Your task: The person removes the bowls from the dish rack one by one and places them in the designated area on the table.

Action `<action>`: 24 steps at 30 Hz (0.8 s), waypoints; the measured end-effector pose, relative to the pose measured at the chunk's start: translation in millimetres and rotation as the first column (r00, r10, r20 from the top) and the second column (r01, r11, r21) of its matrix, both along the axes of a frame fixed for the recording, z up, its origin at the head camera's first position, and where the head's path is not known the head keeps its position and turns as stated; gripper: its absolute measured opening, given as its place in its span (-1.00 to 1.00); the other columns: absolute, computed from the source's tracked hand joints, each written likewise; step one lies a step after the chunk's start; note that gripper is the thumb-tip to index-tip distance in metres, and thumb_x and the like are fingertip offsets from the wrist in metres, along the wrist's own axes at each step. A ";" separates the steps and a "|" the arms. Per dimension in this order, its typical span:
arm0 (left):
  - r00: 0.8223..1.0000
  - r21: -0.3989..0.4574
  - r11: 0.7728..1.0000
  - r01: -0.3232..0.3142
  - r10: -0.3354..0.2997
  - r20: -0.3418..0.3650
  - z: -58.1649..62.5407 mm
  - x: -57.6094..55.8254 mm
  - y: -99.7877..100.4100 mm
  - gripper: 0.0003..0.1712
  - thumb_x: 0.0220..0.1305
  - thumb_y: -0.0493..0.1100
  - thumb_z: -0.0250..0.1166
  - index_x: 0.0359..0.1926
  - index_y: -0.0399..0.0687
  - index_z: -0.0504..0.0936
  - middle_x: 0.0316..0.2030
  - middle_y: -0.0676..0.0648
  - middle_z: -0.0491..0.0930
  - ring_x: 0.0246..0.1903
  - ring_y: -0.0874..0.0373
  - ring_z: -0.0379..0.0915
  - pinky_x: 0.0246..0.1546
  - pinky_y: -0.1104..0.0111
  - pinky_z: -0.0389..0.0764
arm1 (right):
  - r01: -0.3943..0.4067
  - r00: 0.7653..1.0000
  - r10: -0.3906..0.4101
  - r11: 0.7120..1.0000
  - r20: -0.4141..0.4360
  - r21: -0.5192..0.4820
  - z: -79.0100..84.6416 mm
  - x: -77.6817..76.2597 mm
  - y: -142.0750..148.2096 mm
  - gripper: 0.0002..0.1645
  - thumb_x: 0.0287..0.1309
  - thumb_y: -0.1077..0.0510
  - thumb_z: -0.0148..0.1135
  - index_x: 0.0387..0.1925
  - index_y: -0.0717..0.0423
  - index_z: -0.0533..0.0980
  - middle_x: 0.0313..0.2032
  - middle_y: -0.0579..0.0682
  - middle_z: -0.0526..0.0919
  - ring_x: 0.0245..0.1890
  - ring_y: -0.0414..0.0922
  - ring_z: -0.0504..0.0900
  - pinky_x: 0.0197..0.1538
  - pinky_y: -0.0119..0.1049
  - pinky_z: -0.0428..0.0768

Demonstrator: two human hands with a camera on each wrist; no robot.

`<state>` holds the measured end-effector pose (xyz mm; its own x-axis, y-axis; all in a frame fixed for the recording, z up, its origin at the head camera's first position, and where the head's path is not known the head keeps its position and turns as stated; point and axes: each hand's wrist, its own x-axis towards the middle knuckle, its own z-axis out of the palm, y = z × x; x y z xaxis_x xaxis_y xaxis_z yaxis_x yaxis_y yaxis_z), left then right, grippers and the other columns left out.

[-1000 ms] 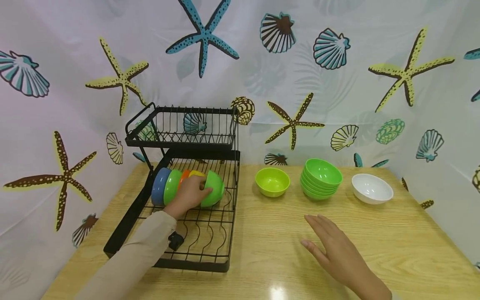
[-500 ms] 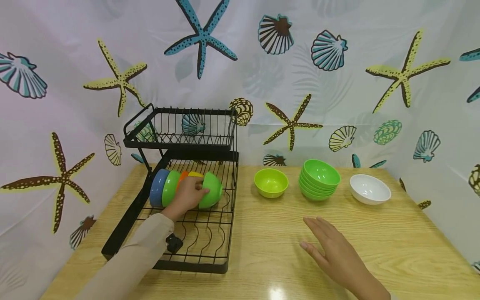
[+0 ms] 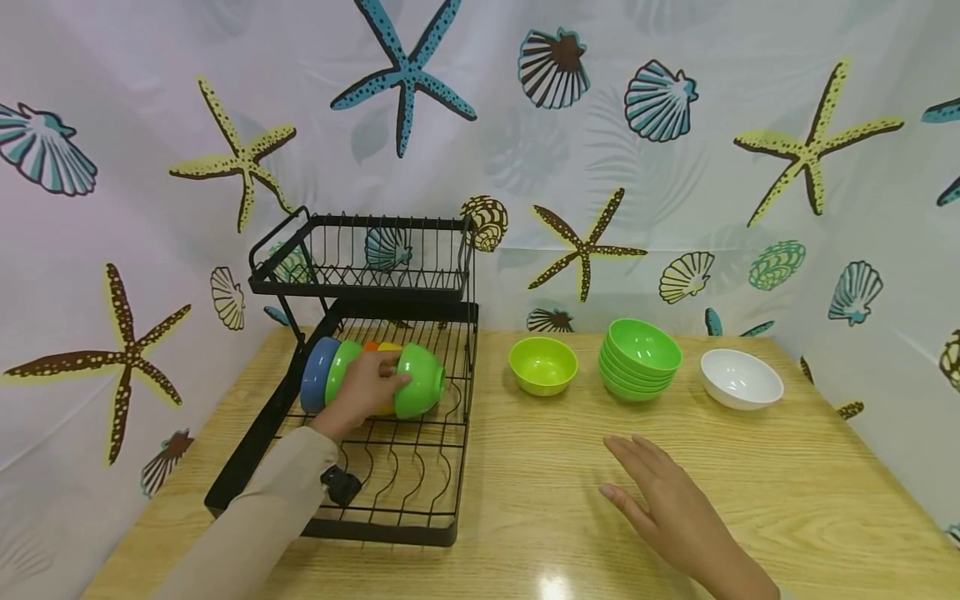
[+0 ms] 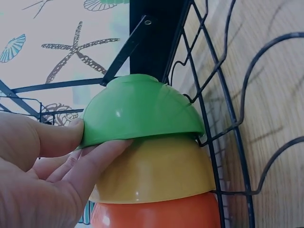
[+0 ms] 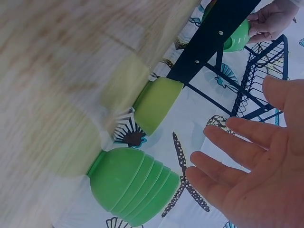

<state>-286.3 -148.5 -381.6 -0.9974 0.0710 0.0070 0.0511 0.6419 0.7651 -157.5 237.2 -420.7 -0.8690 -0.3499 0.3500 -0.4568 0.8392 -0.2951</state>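
Note:
My left hand (image 3: 367,385) pinches the rim of a green bowl (image 3: 422,382) standing on its side in the black dish rack (image 3: 454,467). In the left wrist view the thumb lies on the outside of the rim, with fingers under its edge. That bowl's rim sits against a yellow bowl (image 4: 152,171), and beyond it comes an orange bowl (image 4: 156,216). Further left in the row are another green bowl (image 3: 339,375) and a blue bowl (image 3: 318,375), partly covered by the hand. Fingers extended, my right hand (image 3: 671,517) hovers over the table, holding nothing.
Right of the rack stand a lime bowl (image 3: 543,367), a stack of several green bowls (image 3: 637,362) and a white bowl (image 3: 741,379) on the wooden table (image 3: 555,475). The rack's upper tier (image 3: 360,287) overhangs the back. A patterned curtain (image 3: 465,167) surrounds the table.
My left hand has shifted a little left, bringing the held green bowl's rim closer to the yellow bowl. The right hand has stayed nearly still.

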 end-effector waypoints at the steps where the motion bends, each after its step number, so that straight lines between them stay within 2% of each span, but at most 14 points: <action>1: 1.000 0.009 1.000 0.002 -0.002 0.004 0.2 -0.2 -0.7 -0.37 0.33 -0.21 0.23 0.34 -0.35 0.28 0.15 -0.38 0.46 0.16 -0.21 0.40 0.07 0.03 0.55 | 0.000 1.000 0.000 1.000 0.002 -0.002 -0.1 0.1 0.1 -0.35 0.29 -0.11 0.16 0.28 0.15 0.37 0.22 0.14 0.47 0.28 0.22 0.33 0.17 0.25 0.40; 14: 0.998 0.130 0.991 0.039 -0.045 0.037 8.4 3.3 -4.9 -0.37 0.34 -0.26 0.21 0.36 -0.31 0.26 0.10 -0.44 0.48 0.04 -0.25 0.50 -0.20 0.21 0.69 | 0.002 1.000 -0.002 1.000 0.023 -0.015 -0.5 1.4 0.9 -0.34 0.30 -0.12 0.14 0.29 0.16 0.36 0.23 0.19 0.45 0.29 0.25 0.30 0.17 0.27 0.38; 19: 0.996 0.172 0.983 0.060 -0.072 0.061 10.1 3.7 -7.2 -0.38 0.35 -0.27 0.20 0.37 -0.32 0.25 0.12 -0.45 0.45 0.04 -0.26 0.50 -0.18 0.21 0.69 | 0.001 0.998 0.001 0.999 0.057 -0.037 0.3 2.5 0.7 -0.35 0.31 -0.15 0.12 0.28 0.15 0.37 0.24 0.17 0.45 0.31 0.25 0.28 0.17 0.28 0.37; 24: 0.994 0.180 0.981 0.078 -0.092 0.067 14.1 7.1 -6.6 -0.38 0.34 -0.26 0.20 0.36 -0.33 0.25 0.12 -0.45 0.44 0.05 -0.25 0.49 -0.16 0.20 0.68 | -0.003 0.997 0.007 0.999 0.071 -0.050 2.2 2.4 0.2 -0.36 0.31 -0.12 0.13 0.28 0.15 0.38 0.24 0.15 0.45 0.31 0.24 0.27 0.18 0.28 0.36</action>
